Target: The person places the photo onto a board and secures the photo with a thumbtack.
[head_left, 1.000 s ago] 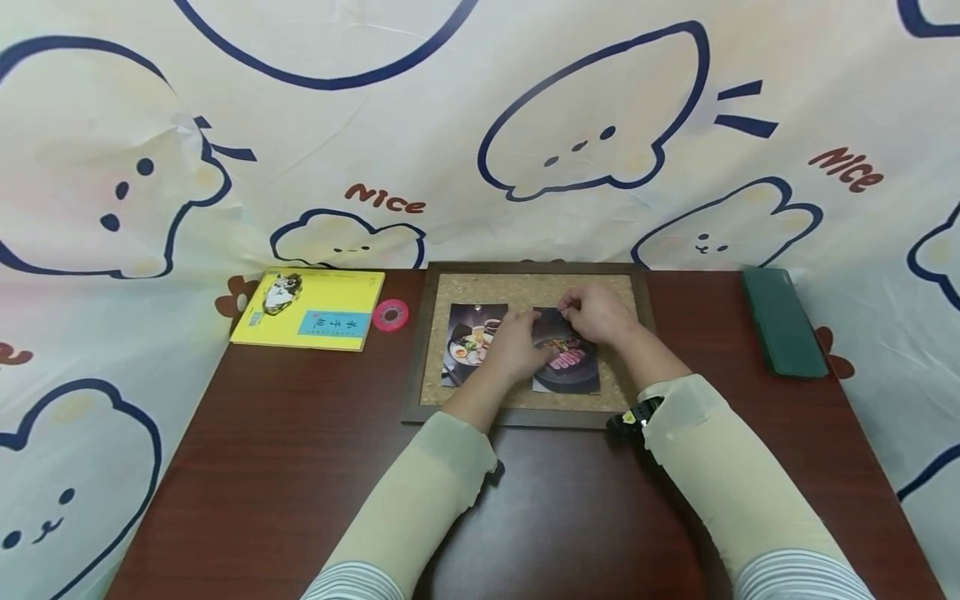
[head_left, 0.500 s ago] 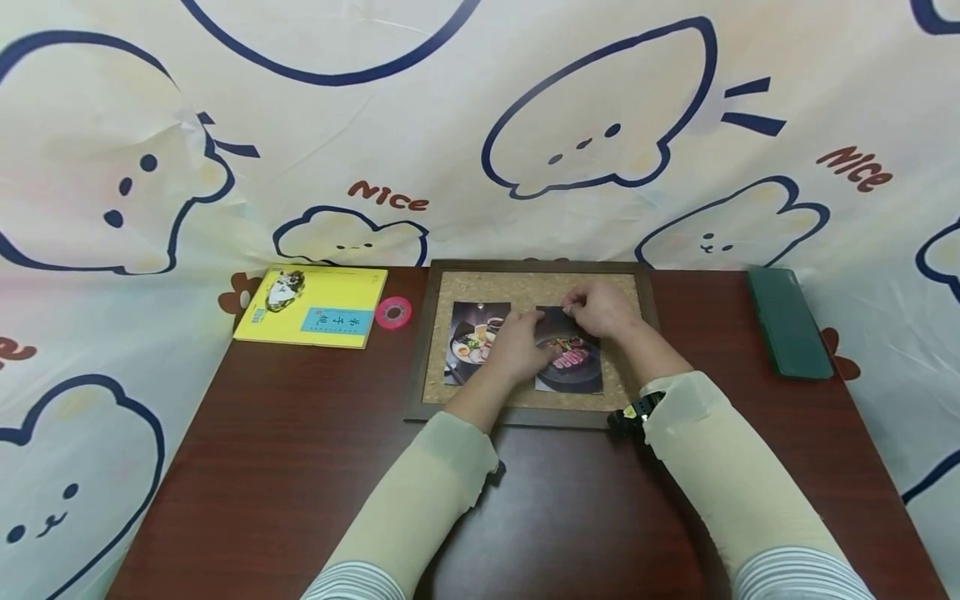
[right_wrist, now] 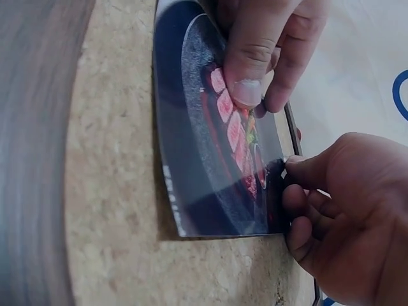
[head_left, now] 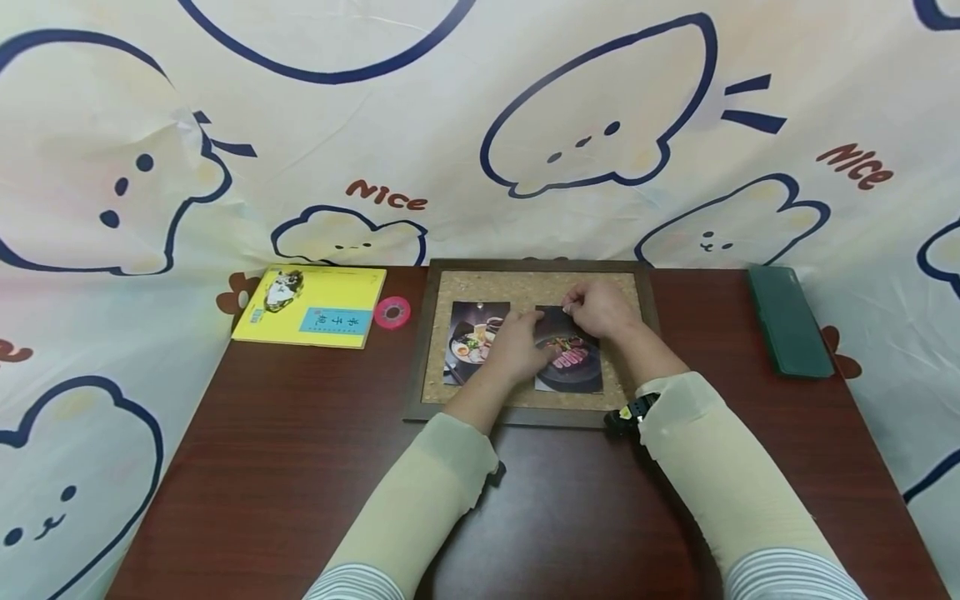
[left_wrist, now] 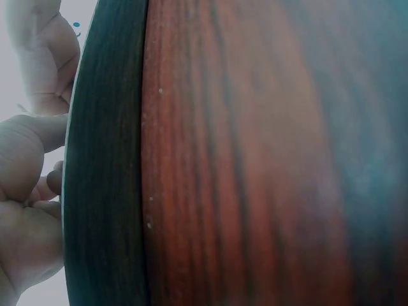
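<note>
In the head view a framed cork board [head_left: 540, 287] lies on the table. On its right half is a dark food photo [head_left: 573, 379] showing sliced meat. My left hand [head_left: 517, 346] rests on this photo, its thumb pressing the printed face and its fingers at the left edge. My right hand [head_left: 602, 310] pinches a small clear push pin [right_wrist: 284, 173] at the photo's top edge; the fingertips mostly hide it. The photo's right edge bows slightly off the cork. Another food photo [head_left: 459, 321], with a noodle bowl, lies left, a small pin at its top, partly covered by my left hand.
A yellow book [head_left: 337, 292] lies left of the board, with a pink tape roll [head_left: 392, 312] between them. A dark green case [head_left: 791, 325] sits at the table's right edge. A patterned cloth [head_left: 450, 125] hangs behind the dark wooden table [head_left: 300, 467].
The head view has shifted slightly. Both hands stay at the right photo in nearly the same pose.
</note>
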Action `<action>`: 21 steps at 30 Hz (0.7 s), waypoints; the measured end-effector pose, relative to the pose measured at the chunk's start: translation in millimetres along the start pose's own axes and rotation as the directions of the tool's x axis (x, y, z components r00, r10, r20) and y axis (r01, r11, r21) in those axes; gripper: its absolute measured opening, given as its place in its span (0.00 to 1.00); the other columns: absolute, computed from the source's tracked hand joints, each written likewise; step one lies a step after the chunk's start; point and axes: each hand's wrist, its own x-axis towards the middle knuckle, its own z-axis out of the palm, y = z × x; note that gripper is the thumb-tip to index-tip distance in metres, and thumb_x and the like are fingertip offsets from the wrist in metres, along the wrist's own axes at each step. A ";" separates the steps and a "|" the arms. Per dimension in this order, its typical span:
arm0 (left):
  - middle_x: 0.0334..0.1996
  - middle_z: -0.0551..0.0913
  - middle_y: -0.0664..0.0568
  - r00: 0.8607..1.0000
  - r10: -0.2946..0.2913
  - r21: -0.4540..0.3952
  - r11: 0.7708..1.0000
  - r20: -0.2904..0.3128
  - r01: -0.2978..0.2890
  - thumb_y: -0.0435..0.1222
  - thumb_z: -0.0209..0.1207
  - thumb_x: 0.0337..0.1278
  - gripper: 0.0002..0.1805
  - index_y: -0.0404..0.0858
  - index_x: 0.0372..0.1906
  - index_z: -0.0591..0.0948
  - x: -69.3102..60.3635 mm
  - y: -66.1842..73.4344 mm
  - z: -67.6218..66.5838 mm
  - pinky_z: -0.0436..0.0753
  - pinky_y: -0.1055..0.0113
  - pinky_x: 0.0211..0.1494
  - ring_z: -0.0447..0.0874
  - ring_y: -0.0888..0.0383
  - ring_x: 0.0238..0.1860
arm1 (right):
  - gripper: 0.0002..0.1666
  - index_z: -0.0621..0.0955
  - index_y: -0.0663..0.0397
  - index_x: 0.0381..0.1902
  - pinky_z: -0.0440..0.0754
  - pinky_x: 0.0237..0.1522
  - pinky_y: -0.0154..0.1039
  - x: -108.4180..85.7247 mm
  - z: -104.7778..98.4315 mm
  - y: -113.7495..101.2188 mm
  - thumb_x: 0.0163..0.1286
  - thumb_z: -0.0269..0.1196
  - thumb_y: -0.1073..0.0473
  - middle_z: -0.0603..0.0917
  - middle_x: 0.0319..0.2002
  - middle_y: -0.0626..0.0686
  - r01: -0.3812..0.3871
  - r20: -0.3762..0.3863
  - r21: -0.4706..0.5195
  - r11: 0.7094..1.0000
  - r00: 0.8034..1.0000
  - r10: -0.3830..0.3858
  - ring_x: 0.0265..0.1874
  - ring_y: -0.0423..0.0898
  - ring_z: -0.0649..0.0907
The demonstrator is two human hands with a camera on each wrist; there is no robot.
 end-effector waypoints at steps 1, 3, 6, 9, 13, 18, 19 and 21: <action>0.62 0.75 0.42 1.000 0.002 0.001 1.000 -0.001 -0.002 0.50 0.71 0.61 0.41 0.38 0.74 0.72 -0.1 0.2 0.0 0.77 0.56 0.66 0.78 0.48 0.60 | 0.10 0.88 0.57 0.41 0.80 0.44 0.47 0.0 0.6 -0.1 0.75 0.61 0.60 0.88 0.38 0.56 -0.008 -0.001 -0.001 1.000 1.000 0.008 0.38 0.51 0.84; 0.62 0.75 0.41 1.000 0.004 0.000 1.000 -0.001 -0.004 0.50 0.71 0.61 0.41 0.37 0.74 0.72 -0.3 0.4 -0.2 0.77 0.56 0.66 0.78 0.48 0.60 | 0.10 0.87 0.57 0.41 0.80 0.42 0.47 -0.1 1.7 -0.2 0.75 0.60 0.61 0.88 0.37 0.55 -0.016 -0.005 -0.003 1.000 1.000 0.016 0.37 0.51 0.83; 0.62 0.75 0.41 1.000 0.003 0.005 1.000 -0.001 -0.003 0.49 0.71 0.60 0.40 0.37 0.74 0.72 -0.7 0.6 0.1 0.77 0.56 0.66 0.78 0.48 0.60 | 0.10 0.87 0.57 0.40 0.80 0.41 0.46 0.0 3.1 -0.1 0.74 0.60 0.61 0.87 0.36 0.55 -0.015 -0.011 -0.009 1.000 1.000 0.014 0.37 0.51 0.83; 0.62 0.75 0.41 1.000 0.004 0.008 1.000 -0.001 -0.004 0.49 0.70 0.61 0.40 0.37 0.74 0.72 -0.8 0.8 0.4 0.77 0.56 0.66 0.78 0.48 0.60 | 0.10 0.87 0.58 0.40 0.80 0.42 0.47 0.2 3.8 2.5 0.75 0.59 0.61 0.87 0.36 0.55 0.014 -0.020 0.001 1.000 1.000 -0.014 0.37 0.51 0.83; 0.62 0.75 0.41 1.000 0.009 0.000 1.000 0.004 -0.009 0.49 0.70 0.61 0.40 0.38 0.74 0.72 -0.4 1.3 1.1 0.78 0.56 0.65 0.79 0.48 0.59 | 0.09 0.87 0.57 0.44 0.79 0.41 0.47 -2.2 5.2 15.2 0.75 0.62 0.60 0.86 0.37 0.55 0.086 -0.023 0.045 0.995 0.996 -0.085 0.37 0.51 0.82; 0.62 0.75 0.41 1.000 0.006 -0.002 1.000 0.004 -0.006 0.49 0.70 0.61 0.39 0.38 0.74 0.72 -1.3 1.9 -1.0 0.78 0.55 0.65 0.79 0.47 0.59 | 0.17 0.86 0.55 0.54 0.76 0.39 0.45 -9.5 7.8 34.3 0.71 0.70 0.55 0.82 0.41 0.54 0.176 -0.037 0.126 0.976 0.984 -0.173 0.35 0.49 0.80; 0.62 0.75 0.41 1.000 0.004 -0.003 1.000 0.003 -0.004 0.49 0.70 0.61 0.40 0.38 0.74 0.72 -1.5 1.9 -1.6 0.78 0.54 0.65 0.79 0.47 0.59 | 0.18 0.86 0.54 0.55 0.75 0.39 0.45 -11.2 8.0 36.4 0.70 0.71 0.54 0.82 0.42 0.54 0.189 -0.045 0.136 0.972 0.982 -0.185 0.35 0.49 0.79; 0.62 0.75 0.41 1.000 0.003 -0.005 1.000 0.007 -0.003 0.49 0.71 0.60 0.41 0.38 0.74 0.72 -1.8 1.9 -2.6 0.77 0.54 0.65 0.79 0.47 0.59 | 0.19 0.87 0.52 0.55 0.75 0.39 0.45 -13.9 8.6 39.3 0.68 0.73 0.53 0.82 0.44 0.54 0.214 -0.063 0.144 0.966 0.976 -0.207 0.35 0.48 0.79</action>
